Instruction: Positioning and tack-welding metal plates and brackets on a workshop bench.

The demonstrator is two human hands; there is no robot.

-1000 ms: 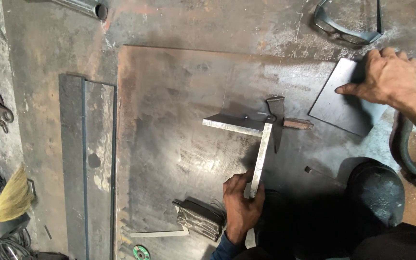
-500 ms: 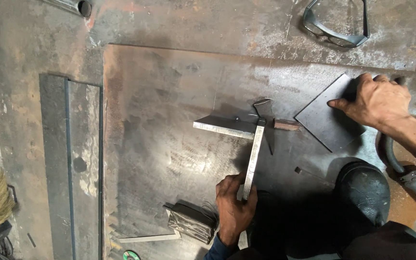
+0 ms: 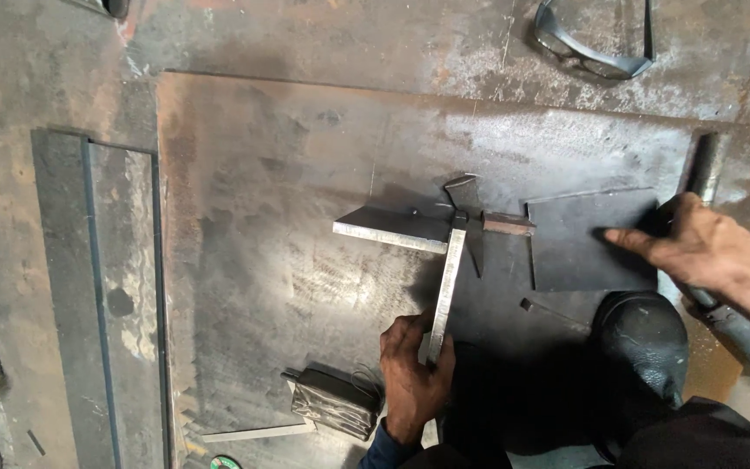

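On steel table (image 3: pixel 288 260): your left hand (image 3: pixel 414 369) clenched round angle bar (image 3: pixel 446 287); right hand (image 3: pixel 696 247) fingers flat on plate (image 3: pixel 588 247). Loose grip likely lets bar twist off joint.

The left hand (image 3: pixel 414 373) reaches up from the bottom edge, fingers (image 3: pixel 403 334) curled closed in a grip. The right hand (image 3: pixel 696 247) comes in from the right, palm down, fingers (image 3: pixel 631 239) stretched flat and pointing left.

Steel plate (image 3: pixel 592 243) right of angle bars (image 3: pixel 444 260), on table (image 3: pixel 288 174).
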